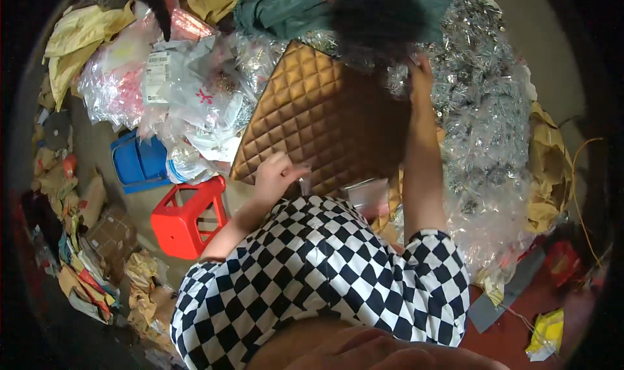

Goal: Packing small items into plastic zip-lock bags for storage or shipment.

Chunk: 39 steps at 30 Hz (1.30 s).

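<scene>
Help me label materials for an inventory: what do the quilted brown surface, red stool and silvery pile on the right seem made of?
Quilted brown surface: probably satiny fabric or synthetic leather; soft sheen, diamond seams.
Red stool: likely moulded plastic, smooth; even colour, cut-out sides.
Silvery pile: apparently shiny film over foil-like strands; crinkled glints, materials unconfirmed.

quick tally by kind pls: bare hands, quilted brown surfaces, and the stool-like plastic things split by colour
Bare hands: 2, left hand and right hand
Quilted brown surface: 1
Red stool: 1
Blue stool-like piece: 1
Total: 5
</scene>
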### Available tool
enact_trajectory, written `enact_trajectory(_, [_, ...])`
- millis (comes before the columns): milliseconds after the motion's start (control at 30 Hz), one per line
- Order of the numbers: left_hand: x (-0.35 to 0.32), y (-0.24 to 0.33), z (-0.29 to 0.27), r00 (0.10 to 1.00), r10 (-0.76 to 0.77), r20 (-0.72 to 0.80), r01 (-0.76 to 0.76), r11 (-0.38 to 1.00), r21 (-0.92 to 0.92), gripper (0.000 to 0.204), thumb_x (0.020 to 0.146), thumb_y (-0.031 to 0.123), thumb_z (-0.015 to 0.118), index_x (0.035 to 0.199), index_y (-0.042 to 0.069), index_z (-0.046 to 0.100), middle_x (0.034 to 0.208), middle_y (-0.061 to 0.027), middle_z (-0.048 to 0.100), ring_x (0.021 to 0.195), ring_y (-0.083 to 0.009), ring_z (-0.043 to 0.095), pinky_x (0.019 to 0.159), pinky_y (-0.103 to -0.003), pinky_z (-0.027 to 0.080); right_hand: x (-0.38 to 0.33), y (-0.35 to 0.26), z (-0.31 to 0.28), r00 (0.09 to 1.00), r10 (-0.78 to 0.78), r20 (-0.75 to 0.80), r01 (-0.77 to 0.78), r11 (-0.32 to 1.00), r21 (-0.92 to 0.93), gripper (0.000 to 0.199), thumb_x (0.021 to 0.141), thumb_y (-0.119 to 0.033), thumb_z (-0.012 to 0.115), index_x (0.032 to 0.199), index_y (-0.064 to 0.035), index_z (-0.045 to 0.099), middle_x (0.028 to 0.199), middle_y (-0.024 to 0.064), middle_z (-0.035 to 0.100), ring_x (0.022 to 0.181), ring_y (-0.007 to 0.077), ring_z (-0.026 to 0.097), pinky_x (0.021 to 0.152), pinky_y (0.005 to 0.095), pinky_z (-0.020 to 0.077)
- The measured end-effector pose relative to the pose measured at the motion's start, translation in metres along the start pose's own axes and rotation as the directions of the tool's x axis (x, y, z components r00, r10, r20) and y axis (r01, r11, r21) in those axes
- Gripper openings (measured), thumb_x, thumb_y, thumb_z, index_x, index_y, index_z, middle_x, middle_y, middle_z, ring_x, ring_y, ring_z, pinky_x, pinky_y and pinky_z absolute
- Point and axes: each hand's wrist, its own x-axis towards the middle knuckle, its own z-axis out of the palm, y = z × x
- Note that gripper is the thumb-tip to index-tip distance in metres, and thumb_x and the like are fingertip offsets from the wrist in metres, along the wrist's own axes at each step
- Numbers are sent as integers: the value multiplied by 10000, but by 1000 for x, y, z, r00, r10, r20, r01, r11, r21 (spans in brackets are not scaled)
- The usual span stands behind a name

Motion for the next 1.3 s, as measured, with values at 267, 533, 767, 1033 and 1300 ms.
enact_trajectory(267, [45,4,-19,949,277,-152,-241,946,218,149,785,155,709,898,81,646,950,-81,552,1035,-312,516,929,-437,387,-100,-92,22,926,149,348,-318,804,503,475,816,0,659,1268,-81,538,1088,108,618,1067,218,585,896,329,480])
enact_trajectory(533, [35,-25,-50,966,240,-98,-200,930,308,490,810,91,628,1298,101,578,957,-81,632,1011,-289,578,993,-482,366,-33,-131,254,846,-147,512,481,624,-615,368,823,-221,711,1155,-90,619,1021,54,656,871,191,630,765,331,541])
enact_trajectory(767, [-5,-34,-45,951,-253,177,269,961,-71,674,833,230,703,1441,146,426,800,-137,677,712,-314,653,646,-383,512,-19,-101,265,871,-245,425,431,796,-425,406,767,-267,762,1109,-79,652,1063,77,674,922,217,646,813,367,530])
enact_trajectory(1033, [13,-55,-39,998,64,22,-66,995,76,122,865,125,638,924,24,672,891,-153,636,888,-343,613,772,-395,484,-170,-34,74,781,429,454,-477,879,-12,433,763,-231,782,1107,-10,639,1065,88,674,924,171,650,766,310,529])
enact_trajectory(1300, [11,-11,-33,974,227,22,-228,970,82,124,833,30,629,951,10,659,915,-145,632,876,-340,612,772,-398,490,-240,9,-35,975,219,44,-185,900,-394,526,767,-321,767,1212,-109,586,1128,161,652,1049,323,621,924,395,479])
